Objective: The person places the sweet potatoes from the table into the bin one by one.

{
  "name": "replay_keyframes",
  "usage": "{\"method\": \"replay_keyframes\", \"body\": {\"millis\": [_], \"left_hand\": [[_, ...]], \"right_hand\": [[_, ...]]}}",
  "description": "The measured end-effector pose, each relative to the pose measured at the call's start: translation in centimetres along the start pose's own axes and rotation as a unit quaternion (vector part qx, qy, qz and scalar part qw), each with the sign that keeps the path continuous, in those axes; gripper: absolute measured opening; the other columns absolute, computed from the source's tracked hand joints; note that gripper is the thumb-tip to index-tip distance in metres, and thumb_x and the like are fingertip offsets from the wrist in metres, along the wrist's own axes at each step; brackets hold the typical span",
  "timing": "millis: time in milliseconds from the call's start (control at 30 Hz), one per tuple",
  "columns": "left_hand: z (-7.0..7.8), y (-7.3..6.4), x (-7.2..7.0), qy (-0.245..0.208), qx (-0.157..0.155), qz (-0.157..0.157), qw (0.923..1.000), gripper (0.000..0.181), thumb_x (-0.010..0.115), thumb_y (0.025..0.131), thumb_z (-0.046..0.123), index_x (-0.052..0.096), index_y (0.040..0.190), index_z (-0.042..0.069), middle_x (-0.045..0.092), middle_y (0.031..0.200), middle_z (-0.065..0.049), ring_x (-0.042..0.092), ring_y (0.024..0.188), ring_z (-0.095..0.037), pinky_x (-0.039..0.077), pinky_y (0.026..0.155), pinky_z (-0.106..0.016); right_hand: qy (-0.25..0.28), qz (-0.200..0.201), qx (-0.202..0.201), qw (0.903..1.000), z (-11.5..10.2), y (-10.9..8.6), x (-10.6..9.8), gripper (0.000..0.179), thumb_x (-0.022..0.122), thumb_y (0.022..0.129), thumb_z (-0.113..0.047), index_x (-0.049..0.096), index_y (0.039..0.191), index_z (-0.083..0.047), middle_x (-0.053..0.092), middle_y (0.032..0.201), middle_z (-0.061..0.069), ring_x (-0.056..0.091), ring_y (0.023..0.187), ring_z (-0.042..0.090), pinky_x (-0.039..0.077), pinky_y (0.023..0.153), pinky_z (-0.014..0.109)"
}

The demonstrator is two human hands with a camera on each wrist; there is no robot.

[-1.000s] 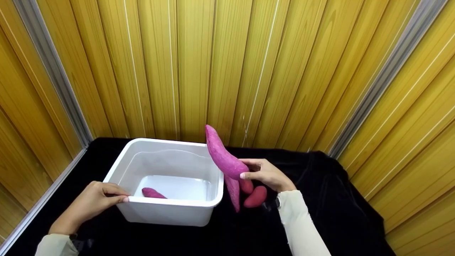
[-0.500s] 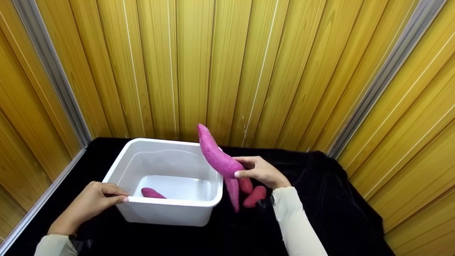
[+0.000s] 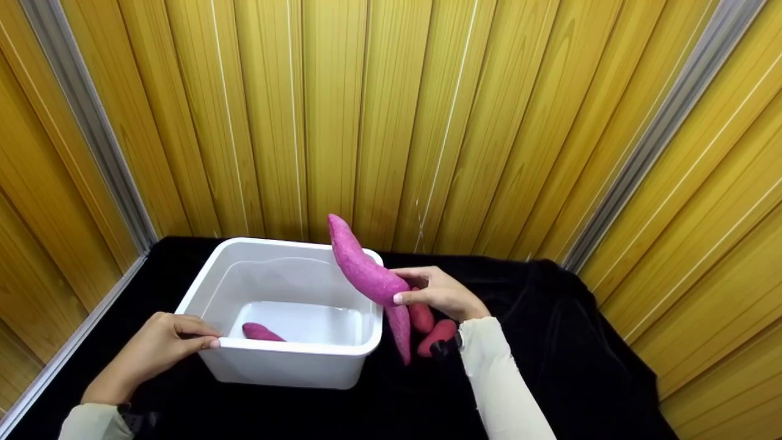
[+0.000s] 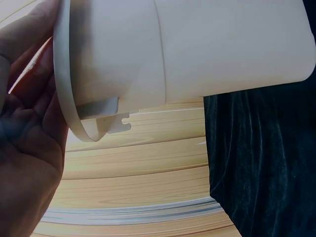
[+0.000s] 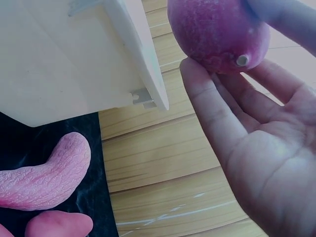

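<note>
My right hand (image 3: pixel 443 294) holds a long purple sweet potato (image 3: pixel 363 264) by its thick lower end. The other end points up and to the left, over the right rim of a white plastic tub (image 3: pixel 293 348). In the right wrist view, thumb and fingers surround the sweet potato's blunt end (image 5: pixel 217 37). At the tub's front left corner, my left hand (image 3: pixel 160 343) pinches the rim between thumb and fingers. Inside the tub lies a smaller sweet potato (image 3: pixel 261 332), partly hidden by the front wall.
Right of the tub, another purple sweet potato (image 3: pixel 400 336) lies on black cloth (image 3: pixel 562 366), partly covered by the held one. Two reddish potato-like pieces, one nearer the hand (image 3: pixel 421 319), the other in front (image 3: pixel 434 341), lie beside it. Yellow wood-patterned walls (image 3: pixel 391 122) enclose the back and sides.
My right hand has carried the sweet potato left, from beside the tub to over its right rim. The left hand has stayed on the rim.
</note>
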State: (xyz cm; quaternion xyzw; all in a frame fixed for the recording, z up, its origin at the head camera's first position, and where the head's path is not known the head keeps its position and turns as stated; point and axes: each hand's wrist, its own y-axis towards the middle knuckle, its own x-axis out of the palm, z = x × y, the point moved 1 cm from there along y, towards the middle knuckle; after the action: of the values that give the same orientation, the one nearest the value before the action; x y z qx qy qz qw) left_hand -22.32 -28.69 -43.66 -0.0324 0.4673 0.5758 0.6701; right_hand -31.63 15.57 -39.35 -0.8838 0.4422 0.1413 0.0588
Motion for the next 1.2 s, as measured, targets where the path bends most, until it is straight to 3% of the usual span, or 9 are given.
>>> {"method": "replay_keyframes", "body": {"millis": [400,900,1200], "left_hand": [[0.1,0.0,0.0,0.011,-0.005,0.001,0.9999,0.010,0.082,0.071,0.009,0.079,0.080,0.014,0.075,0.078,0.001,0.060,0.077,0.009,0.045,0.065,-0.005],[0.0,-0.3,0.0,0.003,0.018,0.010,0.9998,0.012,0.082,0.070,0.005,0.079,0.080,0.012,0.075,0.077,-0.004,0.060,0.078,0.008,0.044,0.065,-0.004],[0.2,-0.2,-0.1,0.010,0.014,0.006,0.9998,0.011,0.082,0.070,0.006,0.079,0.080,0.011,0.075,0.077,-0.003,0.060,0.077,0.008,0.044,0.065,-0.004]], "right_hand": [[-0.008,0.000,0.014,0.9999,-0.7,1.1,1.3,0.051,0.075,0.081,-0.012,0.060,0.130,-0.007,0.065,0.123,0.011,0.061,0.109,0.014,0.048,0.095,0.027],[-0.028,-0.021,0.001,0.9994,-1.7,2.3,2.8,0.051,0.075,0.082,-0.014,0.060,0.130,-0.007,0.065,0.124,0.011,0.061,0.106,0.012,0.050,0.093,0.027],[-0.023,-0.021,0.016,0.9994,-2.0,3.0,3.6,0.053,0.077,0.080,-0.013,0.060,0.130,-0.009,0.063,0.128,0.008,0.060,0.108,0.014,0.049,0.095,0.028]]}}
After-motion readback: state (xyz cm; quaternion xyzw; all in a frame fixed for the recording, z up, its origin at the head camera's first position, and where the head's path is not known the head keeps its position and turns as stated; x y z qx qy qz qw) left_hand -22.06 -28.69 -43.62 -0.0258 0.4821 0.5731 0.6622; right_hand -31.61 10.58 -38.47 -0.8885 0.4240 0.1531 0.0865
